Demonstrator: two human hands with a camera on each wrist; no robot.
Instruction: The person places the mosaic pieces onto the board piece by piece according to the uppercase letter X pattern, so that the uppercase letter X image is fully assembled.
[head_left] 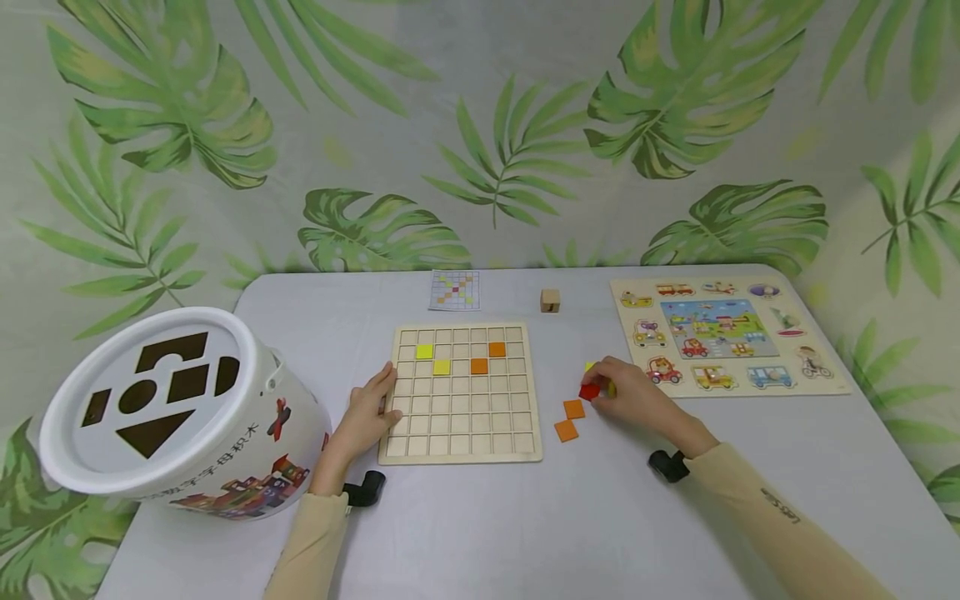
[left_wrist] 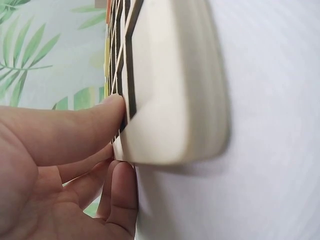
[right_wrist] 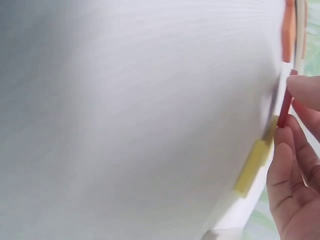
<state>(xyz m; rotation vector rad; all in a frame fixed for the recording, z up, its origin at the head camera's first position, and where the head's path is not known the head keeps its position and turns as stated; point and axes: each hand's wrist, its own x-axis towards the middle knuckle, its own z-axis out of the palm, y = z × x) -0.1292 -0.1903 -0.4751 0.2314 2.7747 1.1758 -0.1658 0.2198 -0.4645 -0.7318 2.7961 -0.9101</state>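
In the head view, my left hand grips the left edge of a wooden grid board, the thumb on its top near the border. Two yellow tiles and two orange tiles sit in the board's upper squares. Right of the board, my right hand pinches a red tile between thumb and fingertips, just over the table. Yellow tiles lie beside those fingers, partly hidden by the hand in the head view. Two loose orange tiles rest between the right hand and the board.
A card with a coloured grid pattern lies behind the board, with a small wooden cube to its right. A picture puzzle board covers the back right. At the left stands a large white bucket with shaped holes in its lid.
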